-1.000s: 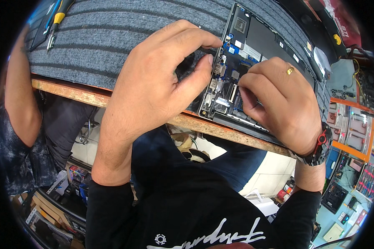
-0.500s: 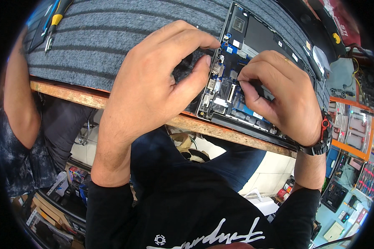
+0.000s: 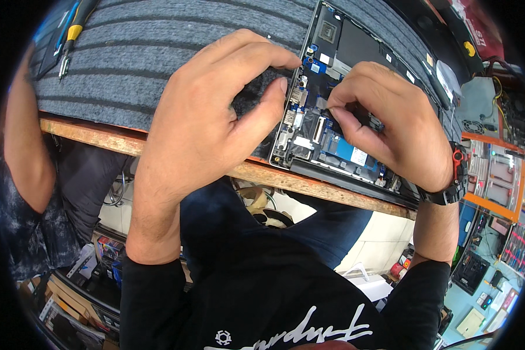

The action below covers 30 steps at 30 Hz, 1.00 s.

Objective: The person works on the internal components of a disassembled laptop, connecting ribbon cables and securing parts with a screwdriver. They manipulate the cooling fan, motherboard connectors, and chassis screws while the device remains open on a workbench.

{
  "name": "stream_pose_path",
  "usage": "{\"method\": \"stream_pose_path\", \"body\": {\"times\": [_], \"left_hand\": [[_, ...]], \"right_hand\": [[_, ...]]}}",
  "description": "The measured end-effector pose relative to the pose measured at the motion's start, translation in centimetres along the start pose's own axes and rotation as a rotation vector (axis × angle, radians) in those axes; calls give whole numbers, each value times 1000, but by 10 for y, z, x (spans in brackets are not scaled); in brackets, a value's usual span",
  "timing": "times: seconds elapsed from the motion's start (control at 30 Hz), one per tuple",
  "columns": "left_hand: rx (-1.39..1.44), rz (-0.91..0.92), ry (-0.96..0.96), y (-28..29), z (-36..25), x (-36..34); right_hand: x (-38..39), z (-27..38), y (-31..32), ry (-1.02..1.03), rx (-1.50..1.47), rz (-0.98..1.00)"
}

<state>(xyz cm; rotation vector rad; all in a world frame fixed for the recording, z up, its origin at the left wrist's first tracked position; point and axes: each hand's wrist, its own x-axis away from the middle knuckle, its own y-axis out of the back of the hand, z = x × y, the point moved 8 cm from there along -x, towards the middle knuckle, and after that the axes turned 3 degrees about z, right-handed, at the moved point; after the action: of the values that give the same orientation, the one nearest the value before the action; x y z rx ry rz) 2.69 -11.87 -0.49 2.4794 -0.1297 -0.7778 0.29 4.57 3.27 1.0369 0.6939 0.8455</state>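
Note:
An opened laptop chassis [image 3: 359, 44] lies with its internals showing, near the bench's front edge. My left hand [image 3: 210, 116] curves at its left side, thumb and index finger apart, the index fingertip at the casing's edge. My right hand [image 3: 391, 122] is over the circuit board, its thumb and index finger pinched near the middle; whatever they grip is too small or hidden to make out. A blue component [image 3: 350, 150] and a pale connector strip [image 3: 319, 128] show below those fingertips. The right hand hides part of the board.
A yellow-and-black tool [image 3: 76, 29] lies on the ribbed grey mat [image 3: 116, 52], beside a dark panel. Another person's arm [image 3: 26, 151] is at the left edge. The wooden bench edge [image 3: 93, 131] runs below the mat; metal computer cases and shelving [image 3: 487, 175] stand at right.
My right hand has moved up and slightly left, still pinched, revealing more of the blue component. The laptop and my left hand appear a little further left in the view.

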Motion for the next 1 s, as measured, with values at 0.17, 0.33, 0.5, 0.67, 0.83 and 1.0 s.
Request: {"method": "stream_pose_path", "body": {"times": [0.17, 0.33, 0.5, 0.67, 0.83, 1.0], "left_hand": [[57, 54, 21, -3, 0, 0], [-31, 222, -199, -13, -20, 2], [-92, 233, -207, -19, -20, 5], [-148, 234, -208, -19, -19, 4], [-150, 231, -199, -21, -17, 4], [-151, 237, -208, -21, -14, 3]], "right_hand": [[-1, 2, 2, 24, 11, 7], [0, 0, 2, 16, 6, -1], [2, -1, 1, 2, -2, -3], [5, 5, 17, 57, 109, -90], [9, 17, 21, 150, 200, -79], [11, 20, 19, 173, 239, -87]]}}
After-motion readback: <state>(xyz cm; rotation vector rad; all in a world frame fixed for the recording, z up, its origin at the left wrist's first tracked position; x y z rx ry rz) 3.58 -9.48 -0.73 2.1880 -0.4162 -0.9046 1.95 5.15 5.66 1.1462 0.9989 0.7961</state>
